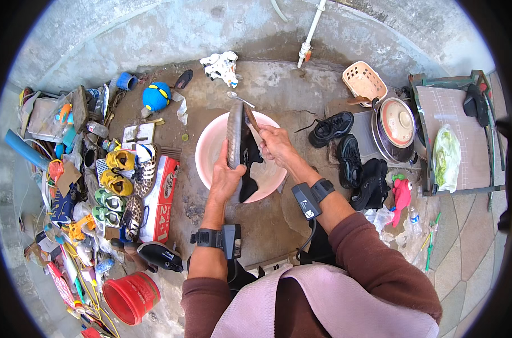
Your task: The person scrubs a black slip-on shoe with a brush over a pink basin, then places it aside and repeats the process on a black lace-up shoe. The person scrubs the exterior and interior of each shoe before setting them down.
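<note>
Black and grey, the shoe (240, 143) stands on end at the centre of the frame, over the pink basin (208, 147), its long axis running up and down. We clasp its lower part with our left hand (225, 179), fingers wrapped on it. Our right hand (276, 143) is just right of its top, gripping a brush (251, 118) against it.

Red-and-white oblong carton (161, 197) left of the pink basin (208, 147)

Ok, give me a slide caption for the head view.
Left hand holds a dark shoe sole-up over a pink basin while the right hand works on it.
</note>
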{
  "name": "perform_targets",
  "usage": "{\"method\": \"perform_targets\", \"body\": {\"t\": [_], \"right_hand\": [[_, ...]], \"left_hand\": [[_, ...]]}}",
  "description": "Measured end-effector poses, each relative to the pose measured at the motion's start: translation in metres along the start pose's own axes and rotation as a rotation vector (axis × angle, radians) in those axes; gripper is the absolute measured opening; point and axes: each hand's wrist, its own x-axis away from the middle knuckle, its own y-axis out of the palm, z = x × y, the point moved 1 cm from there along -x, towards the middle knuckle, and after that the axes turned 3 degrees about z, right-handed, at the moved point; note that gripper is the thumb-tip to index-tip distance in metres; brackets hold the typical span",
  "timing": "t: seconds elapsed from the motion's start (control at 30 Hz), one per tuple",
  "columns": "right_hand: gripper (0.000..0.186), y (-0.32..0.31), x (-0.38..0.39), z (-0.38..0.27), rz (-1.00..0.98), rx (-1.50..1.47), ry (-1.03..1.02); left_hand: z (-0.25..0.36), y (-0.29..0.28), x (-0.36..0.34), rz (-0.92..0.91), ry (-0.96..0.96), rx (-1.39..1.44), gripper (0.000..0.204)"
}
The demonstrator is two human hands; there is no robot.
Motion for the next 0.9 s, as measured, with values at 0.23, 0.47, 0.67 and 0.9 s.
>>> {"method": "perform_targets", "body": {"t": [0.23, 0.47, 0.67, 0.9], "right_hand": [[0.043, -0.005, 0.002, -0.019, -0.089, -0.232, -0.122], [0.048, -0.004, 0.013, -0.028, -0.187, -0.292, -0.220], [0.056, 0.010, 0.030, -0.028, -0.185, -0.016, -0.569], [0.056, 0.014, 0.040, -0.019, -0.346, 0.331, -0.855]], "left_hand": [[0.008, -0.005, -0.002, 0.052, 0.343, -0.638, 0.086], [0.003, 0.006, -0.003, 0.016, 0.332, -0.630, 0.094], [-0.003, 0.002, -0.005, 0.007, 0.035, -0.681, 0.082], [0.005, 0.000, -0.005, -0.340, -0.697, 1.013, 0.097]]}}
